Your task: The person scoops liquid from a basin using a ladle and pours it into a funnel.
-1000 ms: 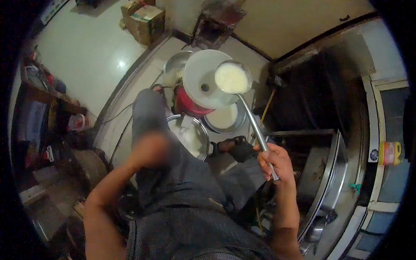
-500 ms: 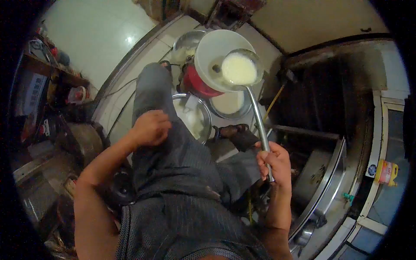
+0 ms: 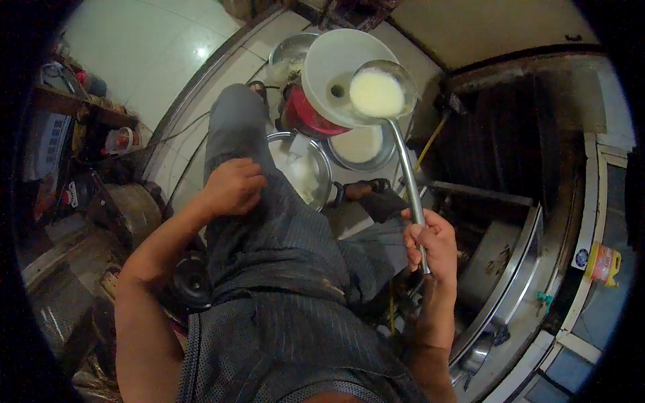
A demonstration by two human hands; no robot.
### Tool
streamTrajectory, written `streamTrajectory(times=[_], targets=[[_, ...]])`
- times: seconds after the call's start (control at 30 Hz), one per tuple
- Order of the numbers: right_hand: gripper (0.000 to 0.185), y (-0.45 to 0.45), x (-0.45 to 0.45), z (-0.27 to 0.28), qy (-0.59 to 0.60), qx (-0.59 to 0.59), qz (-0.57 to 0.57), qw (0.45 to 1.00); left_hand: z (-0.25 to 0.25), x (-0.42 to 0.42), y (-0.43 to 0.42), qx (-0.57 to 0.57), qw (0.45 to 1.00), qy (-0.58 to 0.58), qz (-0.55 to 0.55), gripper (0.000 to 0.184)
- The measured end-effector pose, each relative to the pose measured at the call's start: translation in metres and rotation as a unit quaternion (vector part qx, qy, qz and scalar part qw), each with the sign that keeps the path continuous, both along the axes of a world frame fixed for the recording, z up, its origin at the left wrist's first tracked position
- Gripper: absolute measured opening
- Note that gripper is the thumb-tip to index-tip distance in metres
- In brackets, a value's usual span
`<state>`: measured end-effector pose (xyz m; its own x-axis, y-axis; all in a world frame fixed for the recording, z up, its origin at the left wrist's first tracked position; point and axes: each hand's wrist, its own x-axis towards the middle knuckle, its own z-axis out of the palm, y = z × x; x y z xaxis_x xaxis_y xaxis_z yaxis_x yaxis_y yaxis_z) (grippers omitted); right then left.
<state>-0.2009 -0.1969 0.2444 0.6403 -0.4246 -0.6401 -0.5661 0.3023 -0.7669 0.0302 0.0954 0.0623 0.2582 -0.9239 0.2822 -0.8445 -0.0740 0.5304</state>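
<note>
My right hand (image 3: 431, 240) is closed around the handle end of a long metal ladle (image 3: 406, 168). A pale, creamy liquid (image 3: 376, 94) fills the ladle's bowl, which is over the right side of a wide white hopper (image 3: 321, 62). A dark hole shows in the hopper's bottom. Under the hopper is a red machine body (image 3: 310, 113). Just below stands a steel basin (image 3: 388, 160) of similar pale liquid. My left hand (image 3: 235, 188) rests on my left thigh, fingers curled in and holding nothing.
A steel pot (image 3: 325, 171) with white contents stands between my legs. Another metal bowl (image 3: 285, 48) is behind the hopper. At right are a metal-framed unit (image 3: 514, 269) and a yellow jug (image 3: 603, 264). Cluttered shelves (image 3: 87, 107) line the left side.
The ladle stays raised at the hopper, its bowl a little further right in view. The whole view has shifted slightly. My left hand remains on my thigh.
</note>
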Motion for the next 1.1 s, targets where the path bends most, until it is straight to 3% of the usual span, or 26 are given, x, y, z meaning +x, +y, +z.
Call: streamTrajectory(times=[1.1], targets=[[0.028,-0.0002,-0.003,-0.0082,0.011,-0.037,0.012,0.999,-0.0023,-0.0011,-0.0014,-0.006,1.0,-0.006,-0.001,0.016]])
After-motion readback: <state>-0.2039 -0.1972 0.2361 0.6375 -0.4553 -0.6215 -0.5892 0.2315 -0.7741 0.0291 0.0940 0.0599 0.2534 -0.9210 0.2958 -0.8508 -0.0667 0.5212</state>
